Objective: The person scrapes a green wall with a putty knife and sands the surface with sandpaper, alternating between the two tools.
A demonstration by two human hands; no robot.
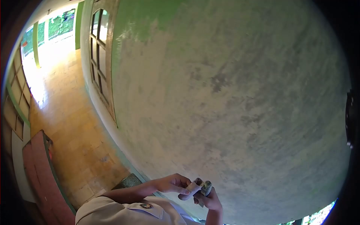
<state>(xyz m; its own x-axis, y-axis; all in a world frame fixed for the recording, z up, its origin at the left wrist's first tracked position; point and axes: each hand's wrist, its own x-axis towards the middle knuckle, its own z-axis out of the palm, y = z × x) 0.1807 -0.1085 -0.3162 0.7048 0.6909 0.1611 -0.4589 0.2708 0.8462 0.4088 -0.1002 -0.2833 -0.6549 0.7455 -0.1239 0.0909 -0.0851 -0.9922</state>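
My left hand [174, 183] comes in from the lower left, its fingers closed round a pale rolled tube [191, 189] with a dark hollow end. Just right of it, my right hand [213, 200] grips a second roll [206, 188], greenish and mottled, which points upward. The two rolls are side by side, very near each other; whether they touch is hard to tell. Both hands are low in the view, before the wall and beyond the light shirt [131, 213].
A large green and grey patchy wall [232, 93] fills the middle and right. At the left are a window frame [101, 56], a yellow-orange tiled floor [78, 112], a red bench [41, 168] and a bright opening [56, 37]. A dark block [129, 181] stands by the wall's foot.
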